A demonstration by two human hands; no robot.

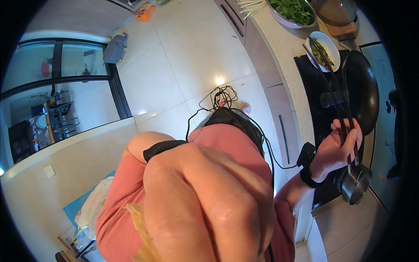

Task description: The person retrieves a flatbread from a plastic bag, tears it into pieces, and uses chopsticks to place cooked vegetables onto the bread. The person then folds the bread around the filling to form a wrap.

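My left hand [205,201] is raised very near the camera and fills the lower middle, its fingers bent. From its left side sticks out a pale yellow crinkled sheet [143,236], which looks like tissue paper; the grip itself is hidden. Over the stove at the right, my right hand [340,144] is closed around long dark chopsticks [336,94] near their metal-capped ends. Their tips reach over the rim of a white bowl [335,54] with cooked green vegetables in it. A black wok [369,94] stands beside the chopsticks.
A small metal pot [355,185] sits just below my right hand. Beyond the white bowl are a basin of leafy greens [294,13] and a round glass lid [338,11] on the counter [279,48]. A tangled black cable [222,96] hangs before me, above the tiled floor.
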